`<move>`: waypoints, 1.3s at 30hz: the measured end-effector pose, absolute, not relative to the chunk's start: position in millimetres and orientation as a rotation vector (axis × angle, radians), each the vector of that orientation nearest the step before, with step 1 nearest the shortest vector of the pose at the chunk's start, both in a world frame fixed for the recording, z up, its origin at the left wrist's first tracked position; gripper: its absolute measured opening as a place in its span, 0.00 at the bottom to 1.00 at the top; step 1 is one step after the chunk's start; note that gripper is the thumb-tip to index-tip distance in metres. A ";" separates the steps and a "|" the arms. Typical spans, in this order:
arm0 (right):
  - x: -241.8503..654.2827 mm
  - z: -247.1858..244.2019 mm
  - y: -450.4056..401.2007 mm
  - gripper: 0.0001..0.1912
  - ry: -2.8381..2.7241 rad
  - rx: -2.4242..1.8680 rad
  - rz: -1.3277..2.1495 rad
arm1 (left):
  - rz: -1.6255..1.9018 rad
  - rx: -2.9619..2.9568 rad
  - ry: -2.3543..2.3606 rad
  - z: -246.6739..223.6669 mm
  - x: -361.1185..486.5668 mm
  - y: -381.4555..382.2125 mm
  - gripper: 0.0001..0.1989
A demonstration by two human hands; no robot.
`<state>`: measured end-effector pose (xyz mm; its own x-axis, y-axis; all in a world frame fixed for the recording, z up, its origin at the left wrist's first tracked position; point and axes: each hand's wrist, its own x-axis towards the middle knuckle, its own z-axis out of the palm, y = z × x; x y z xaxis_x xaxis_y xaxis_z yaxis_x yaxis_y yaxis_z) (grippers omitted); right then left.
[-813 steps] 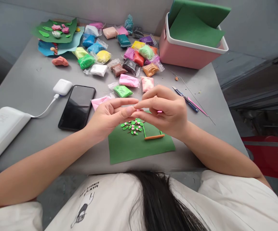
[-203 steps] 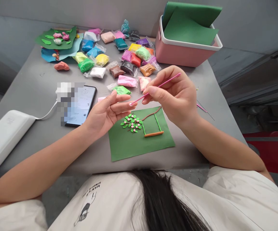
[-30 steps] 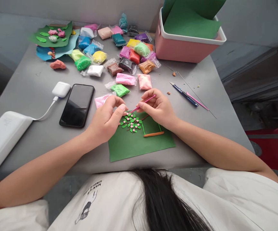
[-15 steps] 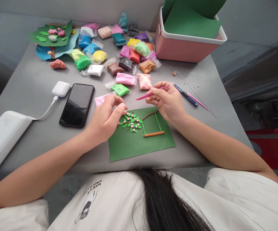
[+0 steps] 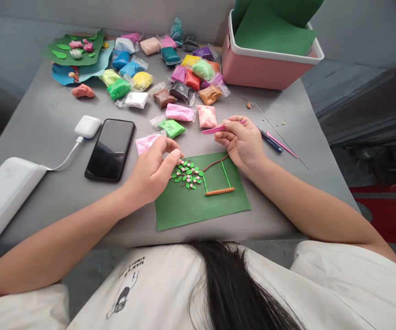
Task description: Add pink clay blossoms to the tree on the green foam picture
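Note:
My right hand (image 5: 242, 140) grips a pink clay knife (image 5: 214, 130), its blade pointing left above the far edge of a green sheet (image 5: 184, 213). On the sheet is a clay picture: green leaves with small pink balls (image 5: 188, 174), a brown branch (image 5: 214, 161), and a swing with two green ropes and an orange-brown seat (image 5: 220, 191). Over the sheet's upper left corner, my left hand (image 5: 153, 167) is curled, thumb close to the forefinger; whatever lies between the fingertips is too small to make out. A bag of pale pink clay (image 5: 147, 143) lies just behind it.
Several bags of coloured clay (image 5: 175, 112) spread across the back. A pink box (image 5: 263, 68) with green sheets stands back right. Left are a phone (image 5: 110, 149), an earphone case (image 5: 87, 127) and a power bank (image 5: 8, 197). Thin tools (image 5: 271, 141) lie right.
My right hand has shifted slightly right, bringing the pink clay knife with it, away from my left hand. My left hand has barely moved.

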<state>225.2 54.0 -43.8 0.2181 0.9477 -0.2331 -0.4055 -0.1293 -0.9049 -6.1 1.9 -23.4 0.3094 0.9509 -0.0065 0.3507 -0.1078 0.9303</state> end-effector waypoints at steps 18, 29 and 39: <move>223.4 -42.7 53.2 0.11 -0.615 -1.136 1.292 | 0.797 1.708 1.248 -25.1 -6.9 2.2 0.16; 224.7 -47.0 53.6 0.11 -0.647 -1.124 1.286 | 0.831 1.806 1.323 -14.9 -9.7 5.3 0.15; 229.9 -51.3 53.3 0.17 -0.744 -0.974 1.172 | 0.384 2.452 1.427 -1.9 -64.4 53.6 0.32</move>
<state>229.9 53.3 -51.3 0.2466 0.9690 -0.0116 -0.4024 0.0915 -0.9109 -64.4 53.6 -1.9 0.4776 0.8742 0.0879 0.8004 -0.4742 0.3668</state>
